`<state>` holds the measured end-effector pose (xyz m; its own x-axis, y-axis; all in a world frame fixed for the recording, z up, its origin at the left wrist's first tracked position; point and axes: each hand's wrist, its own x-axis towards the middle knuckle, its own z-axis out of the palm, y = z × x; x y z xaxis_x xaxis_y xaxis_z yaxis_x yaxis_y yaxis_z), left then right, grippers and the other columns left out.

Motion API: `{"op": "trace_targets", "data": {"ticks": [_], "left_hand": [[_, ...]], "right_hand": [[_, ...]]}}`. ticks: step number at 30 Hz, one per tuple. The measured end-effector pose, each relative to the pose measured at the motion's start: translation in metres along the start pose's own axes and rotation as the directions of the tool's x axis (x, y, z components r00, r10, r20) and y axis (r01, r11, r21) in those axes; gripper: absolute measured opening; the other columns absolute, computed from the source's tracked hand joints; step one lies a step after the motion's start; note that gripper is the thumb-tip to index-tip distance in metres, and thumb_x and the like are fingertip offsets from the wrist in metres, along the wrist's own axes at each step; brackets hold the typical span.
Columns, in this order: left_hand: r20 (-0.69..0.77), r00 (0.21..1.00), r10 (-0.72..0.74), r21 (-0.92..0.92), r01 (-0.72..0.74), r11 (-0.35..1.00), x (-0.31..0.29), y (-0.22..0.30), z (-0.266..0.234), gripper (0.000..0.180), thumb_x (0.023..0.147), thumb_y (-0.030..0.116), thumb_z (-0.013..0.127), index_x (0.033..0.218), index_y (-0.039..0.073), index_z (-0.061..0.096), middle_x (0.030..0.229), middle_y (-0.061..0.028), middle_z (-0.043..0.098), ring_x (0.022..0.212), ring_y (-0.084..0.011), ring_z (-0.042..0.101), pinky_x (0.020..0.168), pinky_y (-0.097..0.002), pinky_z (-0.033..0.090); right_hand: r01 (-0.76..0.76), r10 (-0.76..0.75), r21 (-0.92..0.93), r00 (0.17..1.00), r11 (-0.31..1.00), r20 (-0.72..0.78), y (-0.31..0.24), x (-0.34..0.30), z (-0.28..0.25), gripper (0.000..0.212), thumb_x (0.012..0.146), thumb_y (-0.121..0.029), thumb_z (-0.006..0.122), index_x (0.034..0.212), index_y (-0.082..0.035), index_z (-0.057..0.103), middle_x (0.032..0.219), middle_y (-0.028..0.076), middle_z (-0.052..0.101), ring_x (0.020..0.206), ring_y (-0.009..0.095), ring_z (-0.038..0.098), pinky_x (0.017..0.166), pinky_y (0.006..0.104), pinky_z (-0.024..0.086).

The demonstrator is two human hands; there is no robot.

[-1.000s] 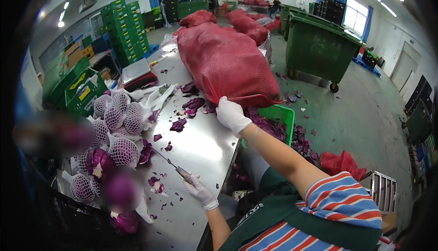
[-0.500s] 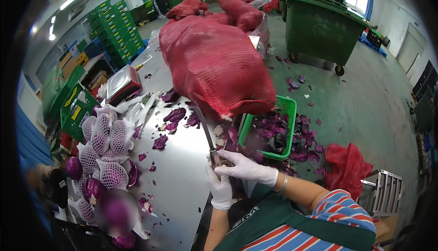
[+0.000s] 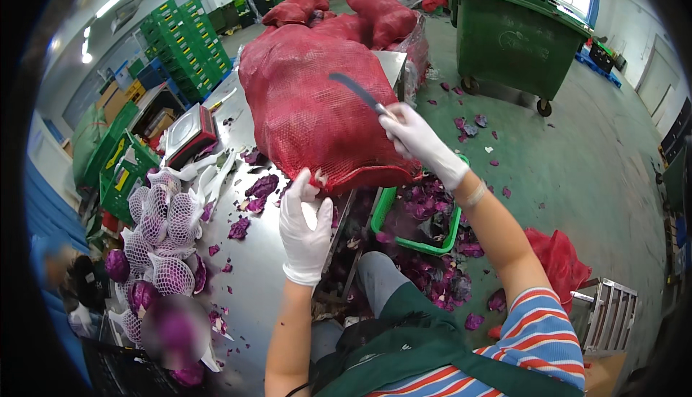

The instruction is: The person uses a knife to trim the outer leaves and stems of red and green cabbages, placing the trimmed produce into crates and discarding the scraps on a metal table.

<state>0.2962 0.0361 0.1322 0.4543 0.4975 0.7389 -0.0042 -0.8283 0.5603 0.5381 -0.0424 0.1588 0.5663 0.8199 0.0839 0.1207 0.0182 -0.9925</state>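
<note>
right hand [image 3: 424,141] now clasps the knife [image 3: 357,93] alone; left hand [image 3: 303,235] loosely curled at the red sack [image 3: 317,108].

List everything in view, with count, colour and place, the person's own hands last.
Big sack: one, red, on the table
Knife: one, dark blade, centre
Table: one, silver, left of centre
Other sacks: several, red, behind
Cabbages: many, purple, mostly netted, left
Leaf scraps: many, purple, table and floor
Basket: one, green, right of table
Scale: one, red and silver, table's left
Wheeled bins: at least two, green, back right
Crates: many, mostly green, left
Crumpled sack: one, red, right floor
Left hand: one, white glove, at sack's edge
Right hand: one, white glove, gripping knife
</note>
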Motion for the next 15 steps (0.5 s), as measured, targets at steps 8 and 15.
{"op": "trace_targets", "data": {"ticks": [8, 15], "left_hand": [[0.152, 0.969, -0.197, -0.023, 0.203, 0.979, 0.022, -0.013, 0.021, 0.054, 0.085, 0.003, 0.065, 0.136, 0.005, 0.047, 0.076, -0.0028, 0.056, 0.065, -0.0122, 0.052, 0.064, -0.0267, 0.048], [0.031, 0.960, -0.279, -0.114, 0.280, 0.953, -0.002, -0.030, -0.005, 0.040, 0.086, 0.000, 0.061, 0.125, 0.001, 0.055, 0.080, -0.0033, 0.057, 0.072, -0.0116, 0.053, 0.071, -0.0257, 0.045]], "right_hand": [[0.360, -0.182, -0.913, 0.927, 0.190, 0.327, -0.028, 0.108, 0.028, 0.030, 0.089, -0.018, 0.046, 0.094, 0.007, 0.061, 0.089, 0.028, 0.064, 0.082, 0.036, 0.065, 0.074, 0.0438, 0.053], [0.026, 0.089, -0.636, 0.985, 0.771, 0.149, 0.048, -0.123, 0.034, 0.030, 0.094, -0.020, 0.044, 0.114, 0.003, 0.040, 0.091, 0.032, 0.057, 0.075, 0.045, 0.062, 0.065, 0.0526, 0.050]]}}
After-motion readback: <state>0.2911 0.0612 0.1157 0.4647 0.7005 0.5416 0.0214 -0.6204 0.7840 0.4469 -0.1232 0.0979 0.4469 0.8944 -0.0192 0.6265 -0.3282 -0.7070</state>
